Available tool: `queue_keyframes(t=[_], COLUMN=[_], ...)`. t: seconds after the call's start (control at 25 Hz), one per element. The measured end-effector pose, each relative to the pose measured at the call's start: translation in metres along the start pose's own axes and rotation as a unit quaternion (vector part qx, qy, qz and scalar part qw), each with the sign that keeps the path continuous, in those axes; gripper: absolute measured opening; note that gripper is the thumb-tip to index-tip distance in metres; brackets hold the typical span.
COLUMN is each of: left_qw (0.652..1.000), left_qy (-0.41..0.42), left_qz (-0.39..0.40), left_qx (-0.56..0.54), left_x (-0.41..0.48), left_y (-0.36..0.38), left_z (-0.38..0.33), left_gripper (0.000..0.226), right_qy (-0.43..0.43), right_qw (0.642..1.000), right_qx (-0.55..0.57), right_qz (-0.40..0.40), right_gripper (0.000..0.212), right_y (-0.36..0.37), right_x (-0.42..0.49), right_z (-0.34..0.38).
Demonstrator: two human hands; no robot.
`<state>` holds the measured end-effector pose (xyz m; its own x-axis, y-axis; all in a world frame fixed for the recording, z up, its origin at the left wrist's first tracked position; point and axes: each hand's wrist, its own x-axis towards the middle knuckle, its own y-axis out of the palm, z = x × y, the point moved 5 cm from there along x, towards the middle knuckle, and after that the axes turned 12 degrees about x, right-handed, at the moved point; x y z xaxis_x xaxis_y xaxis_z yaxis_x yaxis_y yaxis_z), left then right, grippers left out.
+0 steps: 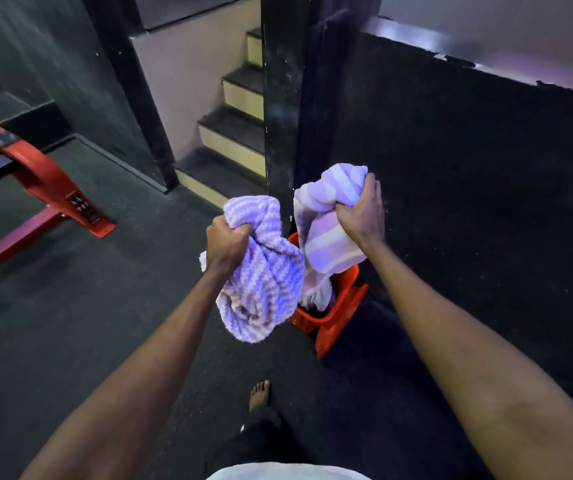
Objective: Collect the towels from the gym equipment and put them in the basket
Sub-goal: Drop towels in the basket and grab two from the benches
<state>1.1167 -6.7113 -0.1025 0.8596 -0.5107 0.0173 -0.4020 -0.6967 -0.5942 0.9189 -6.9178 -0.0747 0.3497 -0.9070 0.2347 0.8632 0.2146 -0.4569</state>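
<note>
Head view, centre of frame: we note the left hand (226, 242) clenched round a bunched zigzag towel (264, 282), and the right hand (361, 216) clenched round a striped towel (326, 237) whose lower end appears to reach into the orange basket (333, 317) just below. The zigzag towel hangs beside the basket's rim, not yet in. We judge both towels light, soft and limp; a fistful at the bunched top suffices. A red bench frame (46, 181) stands at left, stairs (233, 133) at upper centre.
</note>
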Motion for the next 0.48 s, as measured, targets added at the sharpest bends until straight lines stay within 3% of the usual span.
queue_keyframes(t=[0.24, 0.48], left_qw=[0.998, 0.997], left_qy=[-0.021, -0.012], left_qz=[0.061, 0.079], left_qx=[-0.004, 0.005], left_x=[0.077, 0.116], left_y=[0.065, 0.134], left_z=[0.001, 0.011], left_gripper=[0.015, 0.018], right_qy=[0.098, 0.228], right_qw=[0.995, 0.970], right_qx=[-0.012, -0.004], right_qz=[0.012, 0.083], right_gripper=[0.056, 0.068], right_y=[0.055, 0.114], right_x=[0.062, 0.098], right_z=[-0.076, -0.178])
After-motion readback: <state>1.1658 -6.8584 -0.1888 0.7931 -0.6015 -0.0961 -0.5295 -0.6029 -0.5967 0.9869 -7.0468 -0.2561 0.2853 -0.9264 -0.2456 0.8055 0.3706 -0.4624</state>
